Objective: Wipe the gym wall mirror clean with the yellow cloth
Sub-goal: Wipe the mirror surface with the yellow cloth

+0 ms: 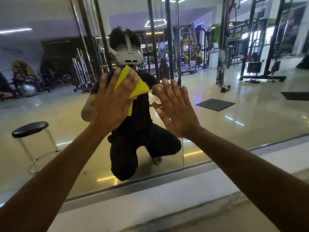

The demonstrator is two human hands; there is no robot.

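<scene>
Now my left hand [112,99] presses the yellow cloth [132,86] flat against the mirror [234,114], fingers straight, grip released; the cloth's long axis runs up-left to down-right beneath the fingertips. My right hand [175,111] rests just beside it, spread and holding nothing.

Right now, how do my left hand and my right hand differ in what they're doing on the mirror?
The left hand presses the yellow cloth flat against the mirror; the right hand has nothing under it. The left hand sits a little higher than the right hand, and to its left. Both hands have straight, spread fingers, raised toward the glass.
</scene>
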